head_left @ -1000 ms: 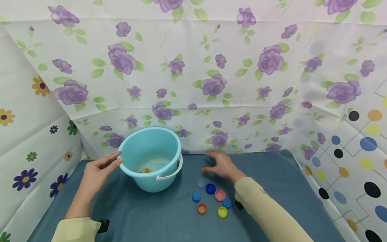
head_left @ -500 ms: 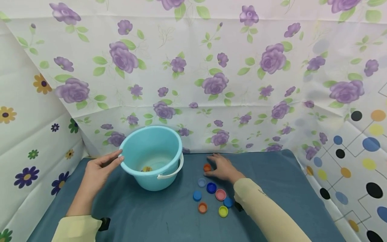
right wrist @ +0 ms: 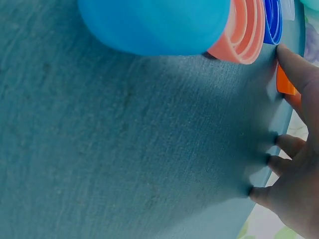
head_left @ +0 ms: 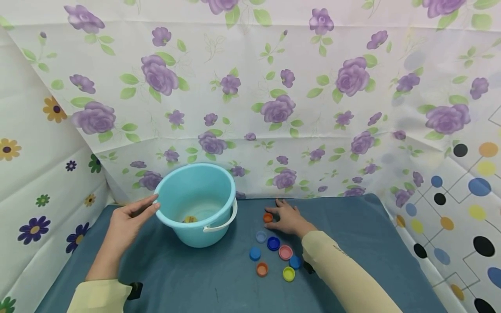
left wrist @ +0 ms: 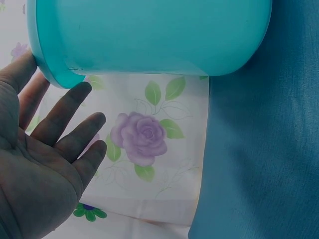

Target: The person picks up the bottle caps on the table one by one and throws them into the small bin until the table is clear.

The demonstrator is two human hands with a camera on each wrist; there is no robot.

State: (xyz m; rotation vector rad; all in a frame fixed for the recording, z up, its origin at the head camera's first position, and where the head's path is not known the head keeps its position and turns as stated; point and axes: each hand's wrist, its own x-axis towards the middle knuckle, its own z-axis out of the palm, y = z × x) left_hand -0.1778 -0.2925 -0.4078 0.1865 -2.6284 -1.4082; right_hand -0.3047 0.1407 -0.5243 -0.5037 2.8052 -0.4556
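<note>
A light blue bucket (head_left: 199,232) stands upright left of the middle in the head view. My left hand (head_left: 126,224) touches its left rim with thumb and index fingertips, and its other fingers are spread in the left wrist view. An orange bottle cap (head_left: 268,218) lies on the cloth, right of the bucket. My right hand (head_left: 290,219) holds it between thumb and index finger, its other fingertips resting on the cloth. In the right wrist view the orange cap is partly hidden behind the thumb.
Near my right forearm lie several loose caps: a dark blue cap (head_left: 273,243), a pink cap (head_left: 285,252), a yellow cap (head_left: 288,274), another orange cap (head_left: 262,269) and others. A yellow item (head_left: 190,219) lies inside the bucket. Flowered sheets (head_left: 250,87) rise behind the blue cloth (head_left: 195,278).
My right hand has come down around the orange cap, its thumb and index finger closing in on it. The left hand and the bucket stay in place.
</note>
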